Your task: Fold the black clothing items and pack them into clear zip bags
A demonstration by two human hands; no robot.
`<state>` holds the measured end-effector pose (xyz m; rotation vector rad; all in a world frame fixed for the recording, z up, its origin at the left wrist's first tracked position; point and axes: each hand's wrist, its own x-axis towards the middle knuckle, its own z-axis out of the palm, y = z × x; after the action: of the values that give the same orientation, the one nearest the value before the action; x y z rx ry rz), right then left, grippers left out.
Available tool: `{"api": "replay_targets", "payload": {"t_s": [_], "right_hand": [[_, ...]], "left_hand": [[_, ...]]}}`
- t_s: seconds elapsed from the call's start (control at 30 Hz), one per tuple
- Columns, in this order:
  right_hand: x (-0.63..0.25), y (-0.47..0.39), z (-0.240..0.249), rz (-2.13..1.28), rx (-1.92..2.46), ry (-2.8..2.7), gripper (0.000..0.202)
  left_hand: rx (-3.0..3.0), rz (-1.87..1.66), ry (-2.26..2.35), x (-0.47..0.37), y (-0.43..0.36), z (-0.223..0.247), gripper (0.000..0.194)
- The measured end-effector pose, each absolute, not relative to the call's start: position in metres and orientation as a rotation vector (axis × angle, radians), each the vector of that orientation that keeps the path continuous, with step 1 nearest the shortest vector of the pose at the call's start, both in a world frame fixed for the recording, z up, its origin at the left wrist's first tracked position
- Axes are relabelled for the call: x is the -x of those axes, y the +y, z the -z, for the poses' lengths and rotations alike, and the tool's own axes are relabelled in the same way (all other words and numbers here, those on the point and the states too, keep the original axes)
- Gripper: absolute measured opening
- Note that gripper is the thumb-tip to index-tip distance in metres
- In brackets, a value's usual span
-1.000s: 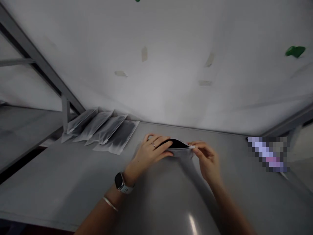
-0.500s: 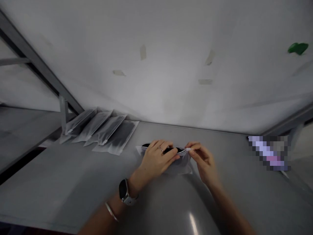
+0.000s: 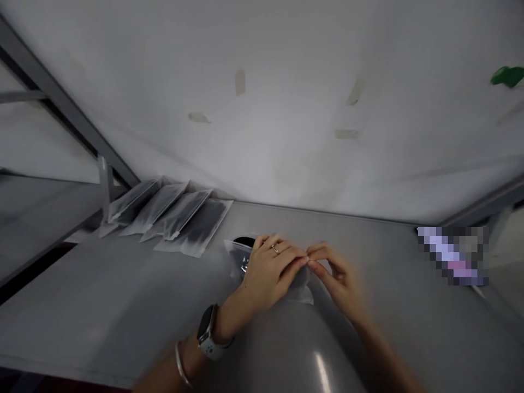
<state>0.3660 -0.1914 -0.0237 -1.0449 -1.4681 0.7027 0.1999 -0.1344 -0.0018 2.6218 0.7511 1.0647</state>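
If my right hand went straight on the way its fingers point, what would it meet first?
Your right hand would likely meet your left hand first, at the bag; depth leaves contact unclear.

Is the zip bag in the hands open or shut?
Open, at least at its left end: the zip bag gapes there, showing black contents; the left hand hides the middle.

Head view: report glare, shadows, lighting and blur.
Head view: glare streaks the grey table near the bottom edge; head view: a soft shadow darkens its left part; head view: the wall is brightest mid-frame, dimmer toward the top corners; head view: the right hand looks slightly blurred.
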Motion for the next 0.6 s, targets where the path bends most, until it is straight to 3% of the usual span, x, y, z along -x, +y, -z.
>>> {"api": "replay_targets", "payload": {"t_s": [0.2, 0.6], "right_hand": [[-0.367, -0.192, 0.019, -0.628, 1.07, -1.485, 0.012], [-0.389, -0.186, 0.023, -0.54, 1.155, -1.348, 0.013]], "left_hand": [[-2.673, -1.265, 0.858, -0.199, -0.135, 0.002, 0.013], [-2.857, -1.242, 0.958, -0.185, -0.113, -0.002, 0.012]]}}
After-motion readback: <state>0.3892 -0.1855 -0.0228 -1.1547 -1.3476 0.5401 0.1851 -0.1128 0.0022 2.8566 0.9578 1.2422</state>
